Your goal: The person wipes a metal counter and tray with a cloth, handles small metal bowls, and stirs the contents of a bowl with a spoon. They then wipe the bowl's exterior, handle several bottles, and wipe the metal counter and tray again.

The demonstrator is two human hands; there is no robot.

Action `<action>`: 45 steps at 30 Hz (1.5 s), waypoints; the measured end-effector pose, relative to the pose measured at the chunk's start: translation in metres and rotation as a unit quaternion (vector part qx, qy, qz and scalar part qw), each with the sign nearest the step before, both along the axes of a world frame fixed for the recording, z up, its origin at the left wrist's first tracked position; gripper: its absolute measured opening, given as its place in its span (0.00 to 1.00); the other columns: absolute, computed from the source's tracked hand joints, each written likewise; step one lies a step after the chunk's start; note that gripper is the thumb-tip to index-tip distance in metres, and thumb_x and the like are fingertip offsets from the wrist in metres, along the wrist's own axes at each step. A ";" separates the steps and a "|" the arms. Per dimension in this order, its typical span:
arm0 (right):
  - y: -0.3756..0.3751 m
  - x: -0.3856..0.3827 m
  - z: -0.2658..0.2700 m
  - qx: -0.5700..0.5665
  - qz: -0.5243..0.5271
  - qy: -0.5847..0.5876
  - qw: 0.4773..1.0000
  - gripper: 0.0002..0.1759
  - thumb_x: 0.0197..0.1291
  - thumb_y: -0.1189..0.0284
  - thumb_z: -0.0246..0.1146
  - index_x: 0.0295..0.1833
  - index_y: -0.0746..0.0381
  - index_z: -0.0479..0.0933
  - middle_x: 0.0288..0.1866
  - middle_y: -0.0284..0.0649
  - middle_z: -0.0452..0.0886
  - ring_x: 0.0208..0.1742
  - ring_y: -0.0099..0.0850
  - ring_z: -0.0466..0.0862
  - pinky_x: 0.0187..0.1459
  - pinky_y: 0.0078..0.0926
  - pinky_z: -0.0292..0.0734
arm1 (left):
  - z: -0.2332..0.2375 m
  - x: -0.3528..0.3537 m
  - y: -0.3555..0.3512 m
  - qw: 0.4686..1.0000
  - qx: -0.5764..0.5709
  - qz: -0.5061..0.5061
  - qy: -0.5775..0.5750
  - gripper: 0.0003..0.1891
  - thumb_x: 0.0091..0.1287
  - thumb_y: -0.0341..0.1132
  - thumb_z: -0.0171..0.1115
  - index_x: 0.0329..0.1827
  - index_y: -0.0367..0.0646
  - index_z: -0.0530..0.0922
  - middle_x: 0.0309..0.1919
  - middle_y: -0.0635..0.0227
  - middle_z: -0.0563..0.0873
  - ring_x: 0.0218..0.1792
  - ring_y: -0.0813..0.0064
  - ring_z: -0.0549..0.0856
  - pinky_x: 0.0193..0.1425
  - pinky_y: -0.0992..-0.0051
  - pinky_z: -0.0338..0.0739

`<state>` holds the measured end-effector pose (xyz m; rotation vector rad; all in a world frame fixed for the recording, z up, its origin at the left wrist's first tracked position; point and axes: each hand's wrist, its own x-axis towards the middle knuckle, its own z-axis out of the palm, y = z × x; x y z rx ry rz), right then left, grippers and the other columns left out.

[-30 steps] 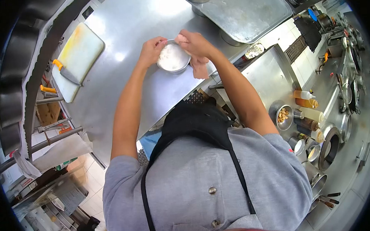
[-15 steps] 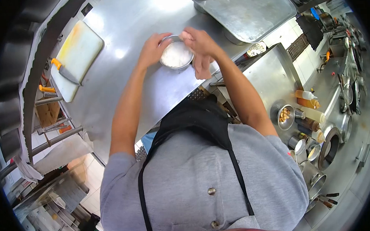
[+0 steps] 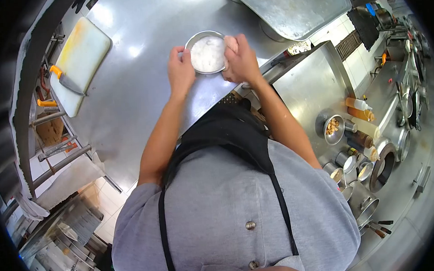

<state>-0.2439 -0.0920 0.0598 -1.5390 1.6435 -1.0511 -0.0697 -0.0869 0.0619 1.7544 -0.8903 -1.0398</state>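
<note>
A round metal bowl (image 3: 193, 39) with white contents (image 3: 208, 55), perhaps powder or rice, stands on the steel table. My left hand (image 3: 181, 71) grips its left side, thumb and fingers at the rim. At the right side, my right hand (image 3: 242, 61) is closed on a bunched pinkish cloth (image 3: 230, 42), which presses against the bowl's rim. Part of the cloth is hidden by the fingers.
A white cutting board (image 3: 87, 54) with an orange-handled knife (image 3: 69, 84) lies at the left. A large metal tray (image 3: 298, 8) sits at the back right. Sauce bottles (image 3: 360, 114) and a small bowl of brown pieces (image 3: 333, 125) stand on the right counter.
The cloth hung down from my right hand before; now it is bunched up at the rim. My right hand has come lower along the bowl's side. My left hand has also shifted lower.
</note>
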 end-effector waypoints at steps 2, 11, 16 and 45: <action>-0.020 -0.016 -0.005 -0.023 0.138 0.029 0.990 0.19 0.58 0.64 0.62 0.52 0.60 0.70 0.40 0.56 0.81 0.43 0.55 0.82 0.42 0.43 0.75 | 0.001 0.021 -0.010 0.960 -0.081 -0.121 -0.240 0.16 0.70 0.43 0.58 0.46 0.38 0.84 0.30 0.55 0.85 0.27 0.64 0.82 0.38 0.68 0.78; -0.054 -0.021 0.007 0.013 0.286 -0.001 0.958 0.16 0.66 0.60 0.58 0.48 0.62 0.70 0.43 0.50 0.81 0.41 0.46 0.79 0.45 0.37 0.75 | -0.016 0.037 -0.073 0.898 -0.157 -0.377 -0.164 0.14 0.66 0.42 0.62 0.47 0.42 0.85 0.31 0.57 0.88 0.30 0.65 0.85 0.39 0.68 0.77; 0.030 0.004 0.017 0.066 0.045 -0.013 0.997 0.16 0.65 0.63 0.58 0.48 0.63 0.68 0.42 0.54 0.81 0.43 0.52 0.82 0.44 0.42 0.75 | -0.012 0.005 -0.031 0.941 -0.184 -0.174 -0.225 0.13 0.67 0.40 0.60 0.44 0.40 0.85 0.28 0.56 0.86 0.28 0.64 0.85 0.38 0.68 0.77; 0.075 -0.018 0.001 0.097 -0.081 -0.322 0.938 0.18 0.65 0.63 0.61 0.48 0.67 0.68 0.39 0.44 0.78 0.37 0.27 0.78 0.37 0.28 0.77 | 0.005 -0.026 0.053 0.994 -0.094 0.007 0.052 0.15 0.74 0.42 0.51 0.49 0.36 0.66 0.35 0.63 0.75 0.31 0.75 0.72 0.39 0.72 0.71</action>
